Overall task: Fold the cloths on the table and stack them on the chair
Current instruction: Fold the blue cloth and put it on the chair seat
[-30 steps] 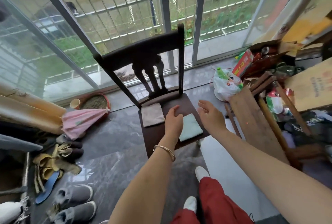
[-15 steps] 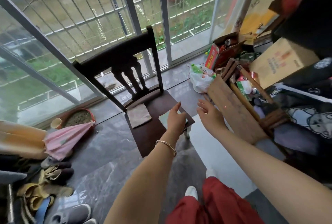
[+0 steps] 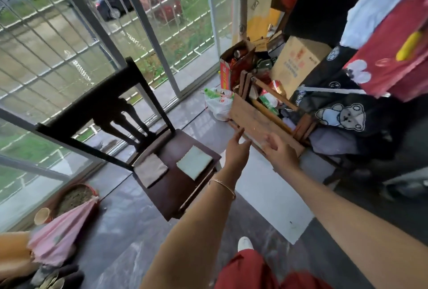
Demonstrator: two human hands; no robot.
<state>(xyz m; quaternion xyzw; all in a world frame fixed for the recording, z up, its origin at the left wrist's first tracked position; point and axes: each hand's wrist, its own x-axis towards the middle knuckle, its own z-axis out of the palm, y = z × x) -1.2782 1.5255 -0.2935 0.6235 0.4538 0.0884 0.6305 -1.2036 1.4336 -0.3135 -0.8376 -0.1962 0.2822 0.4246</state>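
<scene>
A dark wooden chair (image 3: 171, 193) stands by the glass door. Two folded cloths lie side by side on its seat: a brownish one (image 3: 151, 169) on the left and a pale green one (image 3: 194, 164) on the right. My left hand (image 3: 237, 149) hovers just right of the seat's edge, fingers straight and empty, a thin bangle on the wrist. My right hand (image 3: 280, 152) is beside it, further right, fingers relaxed and empty. Neither hand touches a cloth. No table is in view.
A wooden crate (image 3: 259, 124) of clutter, a cardboard box (image 3: 298, 64) and a white plastic bag (image 3: 220, 103) crowd the floor to the right. Dark bear-print fabric (image 3: 340, 112) hangs at far right. A pink umbrella (image 3: 60, 228), a basket (image 3: 74, 196) and shoes lie left.
My left hand has lifted off the green cloth and moved right, away from the seat. My right hand drifted right too. The view has swung to the right.
</scene>
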